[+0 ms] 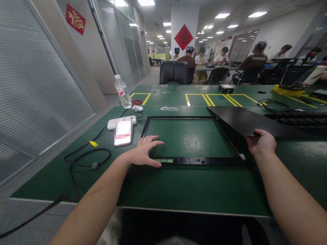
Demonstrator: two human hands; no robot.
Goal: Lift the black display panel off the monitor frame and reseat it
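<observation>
Access is given along the near strip of table [193,189] and inside the frame [197,160]. Right is blocked by the panel [239,119], held tilted in the right hand [262,141]; near-left frame corner is covered by the left hand [143,151]. Left is obstructed by phone [122,133] and cable [85,165].

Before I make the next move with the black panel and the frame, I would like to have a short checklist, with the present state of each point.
1. Right hand grips the black panel: ok, it holds the near edge.
2. Panel lies level: not ok, it is tilted.
3. Black frame lies on the green table: ok.
4. Left hand presses on the frame: cannot tell; its fingers are spread over the near left corner.
5. Phone is apart from the frame: ok, it lies to the left.
6. Bottle is closed: ok, it stands upright with its cap on.
</observation>
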